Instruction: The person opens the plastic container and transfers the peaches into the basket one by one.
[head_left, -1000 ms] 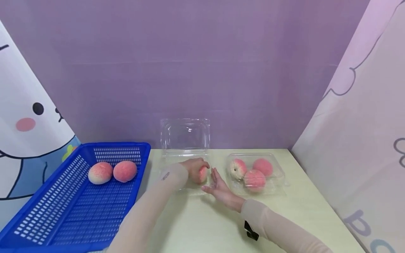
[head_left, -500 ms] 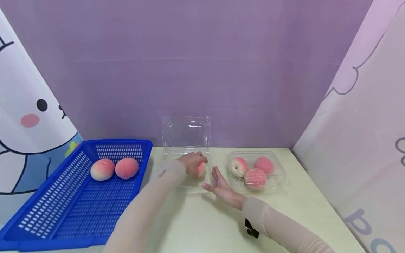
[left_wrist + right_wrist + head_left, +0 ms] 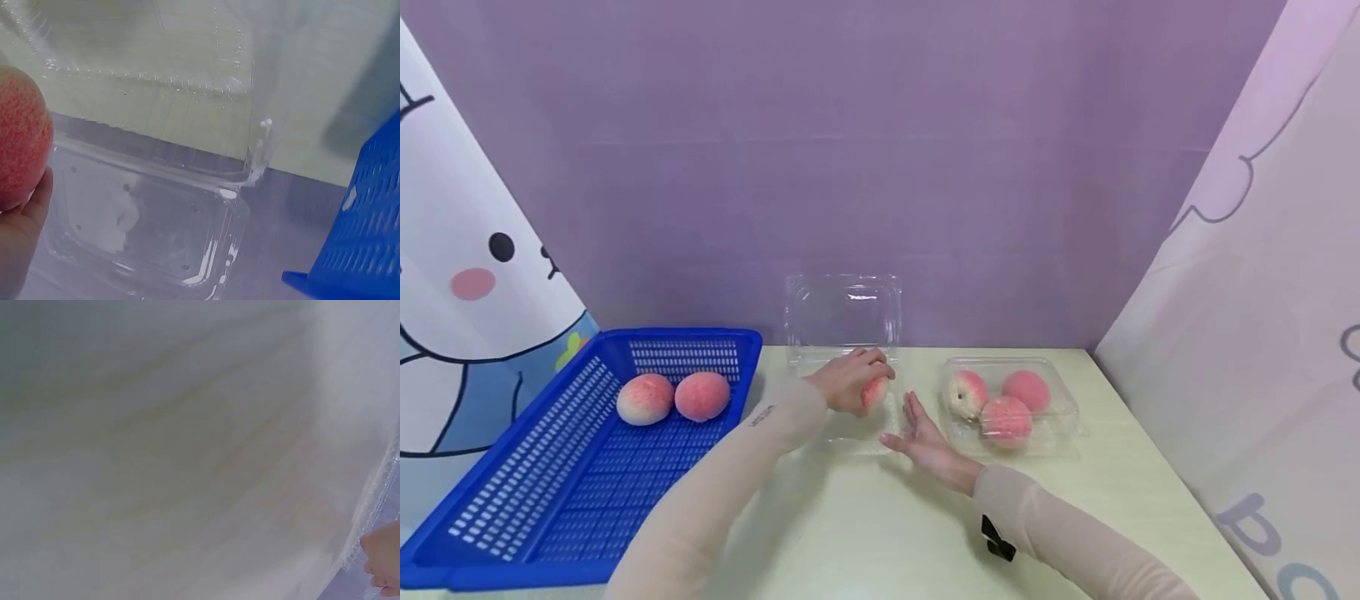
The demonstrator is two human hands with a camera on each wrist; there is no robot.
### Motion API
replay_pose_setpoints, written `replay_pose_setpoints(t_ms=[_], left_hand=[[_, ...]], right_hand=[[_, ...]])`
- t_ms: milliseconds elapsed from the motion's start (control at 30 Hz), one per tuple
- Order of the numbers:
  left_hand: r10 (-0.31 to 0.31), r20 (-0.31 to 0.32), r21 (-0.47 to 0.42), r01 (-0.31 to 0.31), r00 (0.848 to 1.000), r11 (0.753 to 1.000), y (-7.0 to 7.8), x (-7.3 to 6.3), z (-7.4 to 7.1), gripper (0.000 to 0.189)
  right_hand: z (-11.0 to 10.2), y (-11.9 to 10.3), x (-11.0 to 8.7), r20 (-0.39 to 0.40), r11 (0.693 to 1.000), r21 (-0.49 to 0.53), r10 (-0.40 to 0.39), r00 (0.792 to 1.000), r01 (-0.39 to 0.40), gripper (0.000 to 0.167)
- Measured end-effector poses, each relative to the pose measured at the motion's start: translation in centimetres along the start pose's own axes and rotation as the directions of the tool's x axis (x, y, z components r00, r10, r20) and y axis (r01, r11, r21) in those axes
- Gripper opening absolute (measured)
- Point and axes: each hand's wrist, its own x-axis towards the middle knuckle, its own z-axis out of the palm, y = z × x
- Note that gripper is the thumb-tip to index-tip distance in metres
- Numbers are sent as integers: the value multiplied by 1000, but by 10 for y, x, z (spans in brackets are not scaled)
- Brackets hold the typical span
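Note:
My left hand (image 3: 850,382) grips a pink peach (image 3: 875,393) over the base of a clear plastic clamshell box (image 3: 850,429), whose lid (image 3: 842,312) stands raised at the back. In the left wrist view the peach (image 3: 22,137) shows at the left edge, with fingers (image 3: 39,200) under it. My right hand (image 3: 928,448) is held with its fingers straight and thumb apart, beside the box's right side; whether it touches the box I cannot tell. In the right wrist view, cloth hides most of the scene and part of a hand (image 3: 382,556) shows at the lower right.
A blue plastic basket (image 3: 625,575) stands at the left with two peaches (image 3: 702,396) in its far end. To the right, a second clear box (image 3: 1052,429) holds three peaches (image 3: 1006,421). A purple backdrop (image 3: 925,167) rises behind the pale table (image 3: 865,533).
My left hand has moved slightly up and away from the box's front with the peach, and its forearm has shifted left. The right hand stays nearly in place. The head view has shifted slightly.

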Motion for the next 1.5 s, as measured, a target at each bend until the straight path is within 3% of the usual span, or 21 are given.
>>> replay_pose_setpoints(t_ms=[367, 500, 867, 1133, 1367, 1500], left_hand=[[81, -100, 78, -73, 992, 994, 9, -8, -19, 63], [82, -111, 97, -71, 990, 993, 14, -16, -29, 62], [-16, -112, 119, 29, 994, 992, 19, -40, -60, 63], [-68, -185, 135, 94, 980, 986, 6, -71, -76, 63], [-163, -176, 118, 185, 971, 976, -7, -98, -83, 67], [-166, -205, 129, 195, 965, 972, -17, -116, -85, 63]], right_hand=[[-7, -1, -2, -11, 1000, 4, 9, 1000, -9, 93], [-8, -1, -4, -15, 1000, -4, 9, 1000, -9, 93], [-8, -4, -5, -8, 1000, 3, 9, 1000, -9, 97], [-4, -10, -9, 0, 999, -26, 24, 1000, -24, 96], [-4, -4, -8, 7, 999, -33, 20, 1000, -20, 98], [-3, -4, -8, 14, 999, -27, 19, 1000, -19, 97]])
